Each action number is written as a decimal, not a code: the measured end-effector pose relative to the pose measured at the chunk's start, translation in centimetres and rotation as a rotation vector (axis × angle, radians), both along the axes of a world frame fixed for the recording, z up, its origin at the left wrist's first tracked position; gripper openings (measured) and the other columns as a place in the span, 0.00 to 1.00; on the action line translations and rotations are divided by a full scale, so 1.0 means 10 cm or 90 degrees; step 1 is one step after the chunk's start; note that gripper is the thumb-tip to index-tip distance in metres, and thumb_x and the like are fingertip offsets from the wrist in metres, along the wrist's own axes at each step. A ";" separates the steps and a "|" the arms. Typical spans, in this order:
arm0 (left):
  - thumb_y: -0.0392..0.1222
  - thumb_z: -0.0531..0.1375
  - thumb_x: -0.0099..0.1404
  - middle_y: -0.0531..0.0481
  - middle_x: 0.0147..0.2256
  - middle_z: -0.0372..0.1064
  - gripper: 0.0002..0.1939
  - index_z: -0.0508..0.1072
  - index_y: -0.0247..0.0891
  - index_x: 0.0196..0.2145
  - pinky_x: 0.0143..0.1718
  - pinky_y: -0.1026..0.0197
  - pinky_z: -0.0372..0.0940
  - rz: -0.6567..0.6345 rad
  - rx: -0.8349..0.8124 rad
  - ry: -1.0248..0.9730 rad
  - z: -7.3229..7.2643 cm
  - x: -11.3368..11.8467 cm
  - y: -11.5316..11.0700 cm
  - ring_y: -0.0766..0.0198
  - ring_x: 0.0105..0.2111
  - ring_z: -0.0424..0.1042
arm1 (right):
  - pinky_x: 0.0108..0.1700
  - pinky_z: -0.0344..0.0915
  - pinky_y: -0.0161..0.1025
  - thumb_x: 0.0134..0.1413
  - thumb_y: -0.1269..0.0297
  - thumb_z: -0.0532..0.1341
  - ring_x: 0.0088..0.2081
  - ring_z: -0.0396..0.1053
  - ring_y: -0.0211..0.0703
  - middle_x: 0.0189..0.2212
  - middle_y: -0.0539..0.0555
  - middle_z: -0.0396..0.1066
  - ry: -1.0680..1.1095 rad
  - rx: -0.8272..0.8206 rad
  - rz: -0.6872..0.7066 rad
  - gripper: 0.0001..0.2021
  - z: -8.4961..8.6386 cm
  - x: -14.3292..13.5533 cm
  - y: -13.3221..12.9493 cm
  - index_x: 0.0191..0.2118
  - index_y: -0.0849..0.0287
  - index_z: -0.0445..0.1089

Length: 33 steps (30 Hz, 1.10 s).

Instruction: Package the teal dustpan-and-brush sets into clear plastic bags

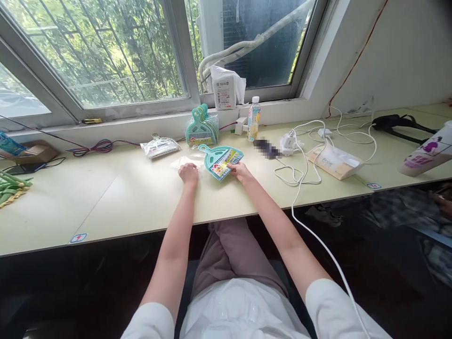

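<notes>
A green dustpan-and-brush set (221,161) with a colourful label is held at its right lower edge by my right hand (240,171), whose fingers are closed on it. My left hand (188,173) rests on the table to the left of the set, fingers curled at a clear plastic bag (181,162). Behind them, several green dustpan sets (202,129) stand upright together against the wall. Left of these lies a packaged set (160,146) in clear wrapping.
A bottle (253,118), a tissue box (225,92), white cables with chargers (290,143), a tissue pack (334,161) and a cup (428,149) are to the back and right. An open cardboard box (37,151) and green leaves (10,188) are at the left.
</notes>
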<state>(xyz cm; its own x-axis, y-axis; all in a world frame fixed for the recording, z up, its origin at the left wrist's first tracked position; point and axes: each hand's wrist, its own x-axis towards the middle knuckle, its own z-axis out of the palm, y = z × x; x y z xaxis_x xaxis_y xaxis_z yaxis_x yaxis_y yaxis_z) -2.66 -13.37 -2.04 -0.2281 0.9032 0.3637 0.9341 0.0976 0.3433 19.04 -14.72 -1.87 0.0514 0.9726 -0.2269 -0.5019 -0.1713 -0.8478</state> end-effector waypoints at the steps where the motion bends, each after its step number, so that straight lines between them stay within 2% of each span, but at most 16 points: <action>1: 0.36 0.58 0.61 0.42 0.42 0.72 0.07 0.76 0.39 0.35 0.50 0.51 0.57 0.022 0.012 -0.012 0.00 -0.02 0.00 0.49 0.48 0.66 | 0.40 0.74 0.40 0.47 0.84 0.62 0.31 0.74 0.40 0.28 0.53 0.76 -0.002 -0.003 0.005 0.09 0.00 0.01 0.00 0.33 0.65 0.69; 5: 0.37 0.55 0.64 0.45 0.39 0.74 0.08 0.74 0.40 0.37 0.46 0.54 0.60 0.102 0.102 -0.122 0.03 -0.12 0.01 0.53 0.45 0.69 | 0.41 0.73 0.41 0.46 0.85 0.63 0.32 0.75 0.41 0.29 0.54 0.76 -0.021 -0.007 0.058 0.10 0.02 0.01 -0.03 0.34 0.66 0.69; 11: 0.39 0.52 0.67 0.46 0.41 0.73 0.09 0.71 0.40 0.40 0.44 0.57 0.60 0.182 0.217 -0.241 0.09 -0.19 -0.03 0.56 0.43 0.68 | 0.43 0.74 0.42 0.44 0.83 0.65 0.34 0.76 0.44 0.33 0.58 0.77 -0.067 0.019 0.201 0.11 0.04 -0.01 -0.07 0.35 0.67 0.71; 13: 0.39 0.50 0.67 0.45 0.42 0.72 0.10 0.70 0.39 0.41 0.45 0.56 0.60 0.197 0.231 -0.252 0.13 -0.17 -0.08 0.56 0.45 0.67 | 0.43 0.74 0.42 0.43 0.83 0.66 0.34 0.76 0.43 0.33 0.58 0.77 -0.082 0.028 0.211 0.11 0.03 -0.01 -0.07 0.35 0.66 0.71; 15: 0.40 0.49 0.68 0.43 0.43 0.71 0.12 0.70 0.39 0.42 0.49 0.54 0.59 0.197 0.222 -0.237 0.19 -0.13 -0.13 0.54 0.47 0.65 | 0.42 0.75 0.42 0.42 0.83 0.66 0.33 0.76 0.43 0.33 0.57 0.77 -0.089 0.032 0.181 0.11 0.03 -0.01 -0.07 0.34 0.66 0.71; 18: 0.41 0.49 0.68 0.41 0.44 0.70 0.13 0.71 0.39 0.42 0.59 0.45 0.46 0.145 0.191 -0.188 0.28 -0.05 -0.22 0.52 0.52 0.61 | 0.40 0.75 0.42 0.42 0.82 0.65 0.31 0.76 0.42 0.30 0.54 0.77 -0.079 0.029 0.072 0.10 0.04 -0.04 -0.07 0.33 0.65 0.70; 20: 0.41 0.49 0.68 0.40 0.46 0.69 0.13 0.71 0.39 0.43 0.61 0.40 0.38 0.100 0.189 -0.176 0.33 0.01 -0.28 0.51 0.55 0.58 | 0.39 0.75 0.42 0.42 0.82 0.65 0.31 0.76 0.42 0.29 0.53 0.77 -0.068 0.033 0.024 0.10 0.05 -0.08 -0.08 0.31 0.64 0.70; 22: 0.41 0.49 0.67 0.41 0.48 0.68 0.13 0.72 0.41 0.42 0.62 0.39 0.34 0.051 0.210 -0.179 0.36 0.05 -0.32 0.50 0.56 0.57 | 0.38 0.75 0.43 0.40 0.82 0.66 0.31 0.76 0.44 0.29 0.54 0.77 -0.053 0.060 0.056 0.10 0.05 -0.12 -0.10 0.31 0.64 0.70; 25: 0.41 0.52 0.66 0.43 0.45 0.69 0.10 0.73 0.44 0.38 0.64 0.43 0.33 -0.044 0.253 -0.228 0.35 0.09 -0.33 0.50 0.55 0.58 | 0.39 0.75 0.44 0.36 0.79 0.69 0.33 0.77 0.48 0.31 0.57 0.78 -0.059 0.096 0.180 0.11 0.02 -0.18 -0.10 0.31 0.65 0.72; 27: 0.43 0.54 0.65 0.43 0.44 0.69 0.08 0.73 0.45 0.35 0.64 0.45 0.35 -0.130 0.278 -0.291 0.33 0.13 -0.31 0.49 0.56 0.59 | 0.40 0.75 0.44 0.36 0.76 0.70 0.34 0.77 0.49 0.33 0.59 0.77 -0.060 0.114 0.198 0.11 0.00 -0.21 -0.07 0.32 0.64 0.73; 28: 0.44 0.54 0.64 0.43 0.47 0.68 0.08 0.73 0.46 0.35 0.65 0.46 0.36 -0.159 0.290 -0.308 0.32 0.15 -0.30 0.50 0.58 0.57 | 0.40 0.75 0.44 0.37 0.75 0.70 0.35 0.77 0.49 0.33 0.59 0.77 -0.054 0.123 0.176 0.12 -0.01 -0.21 -0.05 0.32 0.64 0.73; 30: 0.49 0.56 0.64 0.45 0.57 0.59 0.12 0.70 0.48 0.45 0.65 0.49 0.37 -0.143 0.317 -0.324 0.33 0.18 -0.28 0.51 0.63 0.49 | 0.41 0.75 0.44 0.36 0.74 0.70 0.35 0.77 0.48 0.33 0.57 0.77 -0.031 0.126 0.111 0.12 -0.02 -0.21 -0.02 0.31 0.63 0.72; 31: 0.51 0.57 0.62 0.45 0.62 0.50 0.21 0.64 0.48 0.52 0.65 0.50 0.38 -0.098 0.338 -0.340 0.34 0.18 -0.27 0.51 0.65 0.42 | 0.41 0.75 0.45 0.36 0.74 0.71 0.35 0.77 0.48 0.33 0.56 0.77 -0.016 0.125 0.077 0.12 -0.02 -0.20 -0.01 0.30 0.62 0.71; 33: 0.57 0.59 0.60 0.44 0.67 0.30 0.40 0.44 0.49 0.63 0.65 0.50 0.42 0.008 0.373 -0.443 0.36 0.12 -0.24 0.53 0.67 0.32 | 0.42 0.75 0.45 0.35 0.74 0.71 0.35 0.77 0.47 0.33 0.55 0.77 0.012 0.125 0.032 0.12 -0.01 -0.19 -0.01 0.30 0.61 0.70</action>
<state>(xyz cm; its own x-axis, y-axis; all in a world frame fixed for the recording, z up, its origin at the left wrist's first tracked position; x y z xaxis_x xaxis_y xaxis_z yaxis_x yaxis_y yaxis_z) -1.45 -15.78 1.56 -0.5769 0.6121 0.5408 0.4979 -0.2613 0.8269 17.16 -14.79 -2.01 -0.0002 0.9995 -0.0327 -0.5128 -0.0282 -0.8581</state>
